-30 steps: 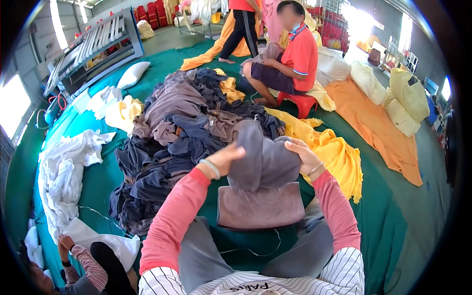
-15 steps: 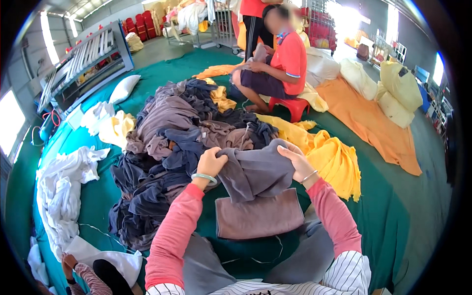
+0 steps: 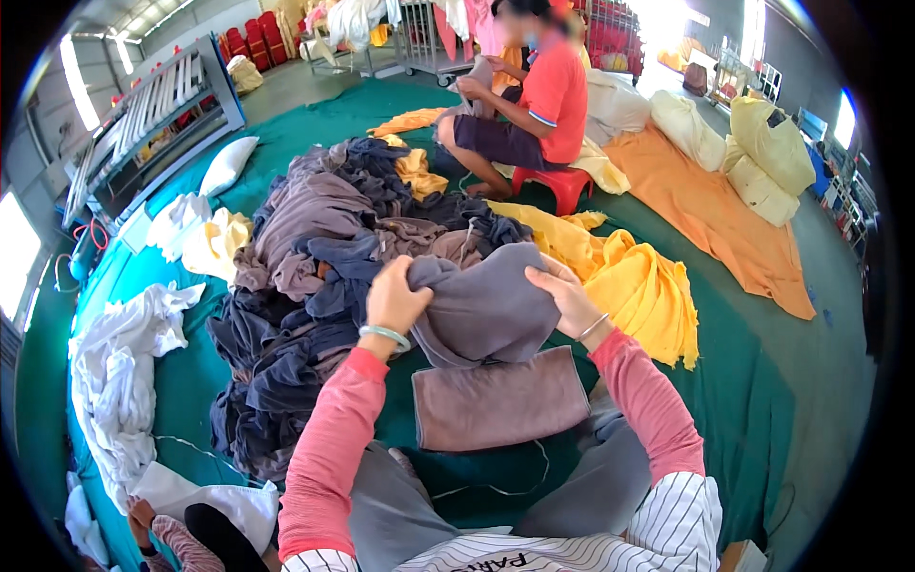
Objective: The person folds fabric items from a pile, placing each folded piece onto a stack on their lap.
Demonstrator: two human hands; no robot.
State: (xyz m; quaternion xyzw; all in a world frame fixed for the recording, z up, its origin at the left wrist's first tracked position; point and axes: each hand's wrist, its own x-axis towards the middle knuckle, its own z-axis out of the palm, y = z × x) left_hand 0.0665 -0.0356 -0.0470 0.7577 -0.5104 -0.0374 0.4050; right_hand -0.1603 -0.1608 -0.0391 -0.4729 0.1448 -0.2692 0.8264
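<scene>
A grey cloth [image 3: 488, 307], like a towel, hangs between my two hands in front of me. My left hand [image 3: 396, 297] grips its left upper edge, with a pale green bangle at the wrist. At the right upper corner, my right hand [image 3: 569, 297] pinches the fabric between thumb and fingers. Below the held cloth lies a folded brownish towel [image 3: 502, 398], flat between my knees, its far edge partly covered. Just beyond my hands rises a large heap of dark blue and brown-grey cloths [image 3: 319, 224].
Yellow cloth [image 3: 643, 291] spreads to the right, orange cloth [image 3: 715, 219] farther off. White cloths [image 3: 119, 372] lie left on the green ground sheet [image 3: 734, 419]. A person [image 3: 543, 100] sits ahead on a red stool [image 3: 556, 188]; another person's hands [image 3: 141, 515] show lower left.
Both my hands have risen slightly and shifted left with the grey cloth, whose lower part has swung into a rounder fold. The seated person's hands have lifted the cloth they hold.
</scene>
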